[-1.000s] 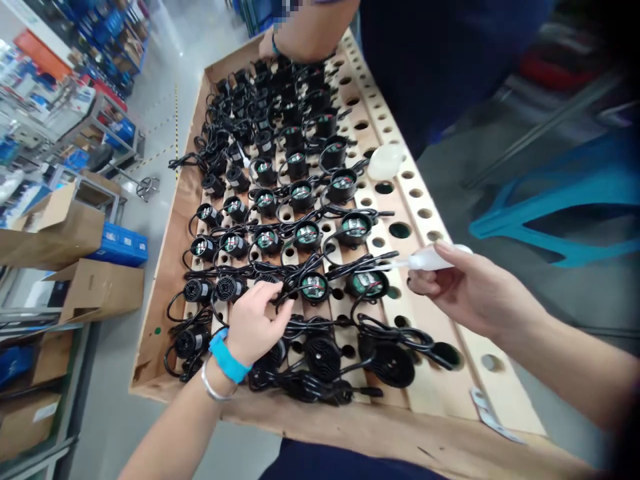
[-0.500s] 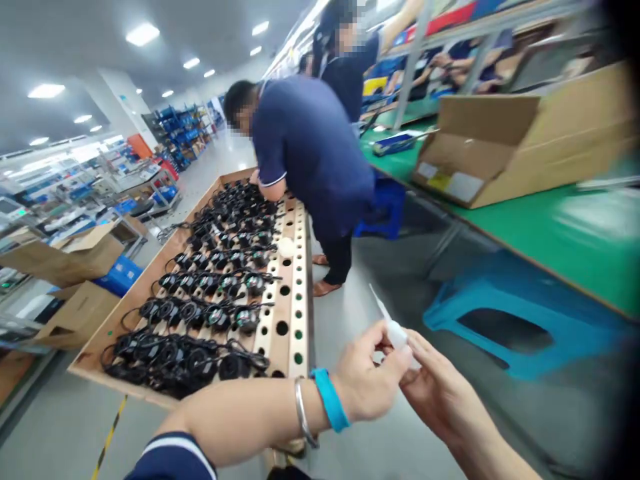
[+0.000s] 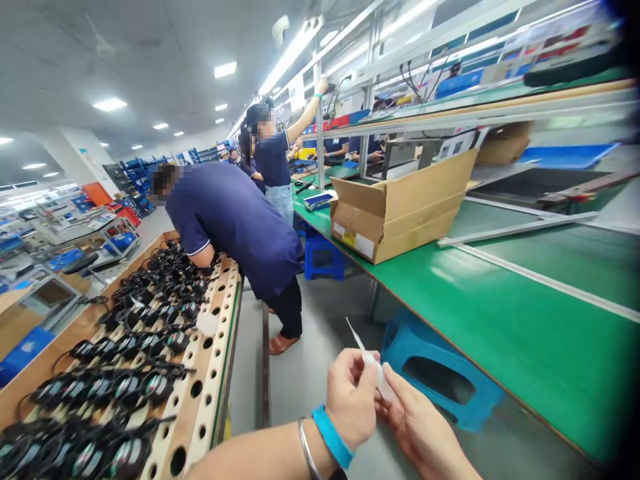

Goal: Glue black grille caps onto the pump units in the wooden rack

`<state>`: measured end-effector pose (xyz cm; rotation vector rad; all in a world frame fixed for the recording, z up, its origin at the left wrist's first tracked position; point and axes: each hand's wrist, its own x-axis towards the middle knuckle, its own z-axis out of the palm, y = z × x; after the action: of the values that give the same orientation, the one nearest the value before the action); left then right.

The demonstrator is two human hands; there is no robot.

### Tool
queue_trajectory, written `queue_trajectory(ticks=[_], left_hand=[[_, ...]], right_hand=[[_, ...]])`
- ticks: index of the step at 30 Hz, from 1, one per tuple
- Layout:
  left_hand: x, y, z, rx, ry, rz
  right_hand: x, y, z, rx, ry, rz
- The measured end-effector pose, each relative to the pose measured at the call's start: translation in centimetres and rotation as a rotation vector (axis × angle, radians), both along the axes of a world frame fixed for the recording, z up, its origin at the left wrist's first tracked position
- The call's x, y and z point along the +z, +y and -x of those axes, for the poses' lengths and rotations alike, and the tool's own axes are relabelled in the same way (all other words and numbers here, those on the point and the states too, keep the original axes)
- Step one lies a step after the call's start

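A small white bottle [image 3: 383, 385] with a long thin nozzle is held between both hands, low and right of centre. The nozzle points up and to the left. My left hand [image 3: 351, 393], with a blue band and a silver bangle at the wrist, pinches the bottle near the base of the nozzle. Around the bottle's lower part are the fingers of my right hand [image 3: 417, 423]. To the left, a wooden tray [image 3: 216, 353] with round holes bears rows of black round parts with cables [image 3: 125, 387].
A person in a dark blue shirt [image 3: 235, 220] bends over the tray, and another [image 3: 275, 160] reaches up behind. On the right, a green table [image 3: 520, 313] carries an open cardboard box [image 3: 425, 213]. A blue stool [image 3: 450, 380] stands below the table.
The view has swung to the right, showing more of the green table and shifting the tray and bending person leftward. Both hands still hold the bottle. The other person's raised arm is now fully visible.
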<state>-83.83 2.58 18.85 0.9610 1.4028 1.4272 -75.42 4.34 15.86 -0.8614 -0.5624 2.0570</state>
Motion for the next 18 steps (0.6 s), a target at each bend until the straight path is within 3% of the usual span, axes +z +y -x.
queue_trajectory(ticks=[3, 5, 7, 10, 12, 14, 16, 18], left_hand=[[-0.4, 6.3, 2.2, 0.042, -0.09, -0.026], [0.1, 10.6, 4.4, 0.055, -0.092, -0.062], [1.0, 14.8, 7.1, 0.081, -0.083, -0.042], [2.1, 20.8, 10.8, 0.077, -0.07, 0.032], [2.3, 24.2, 12.4, 0.041, -0.067, 0.046], [2.1, 26.9, 13.3, 0.011, -0.085, 0.067], [1.5, 28.9, 13.8, 0.02, -0.083, 0.092], [1.0, 30.4, 14.1, 0.119, -0.03, 0.093]], right_hand=[[-0.9, 6.9, 1.0, 0.063, -0.134, -0.084], [-0.2, 12.8, 1.1, 0.075, -0.329, -0.247], [2.1, 19.7, 0.3, 0.013, -0.56, -0.503], [8.1, 31.6, -2.8, -0.195, -1.023, -0.989], [12.2, 40.2, -5.2, -0.269, -1.175, -1.039], [15.4, 49.3, -6.9, -0.218, -1.314, -1.044], [17.2, 58.1, -7.4, -0.094, -1.433, -1.04], [17.3, 66.0, -6.5, 0.028, -1.524, -1.051]])
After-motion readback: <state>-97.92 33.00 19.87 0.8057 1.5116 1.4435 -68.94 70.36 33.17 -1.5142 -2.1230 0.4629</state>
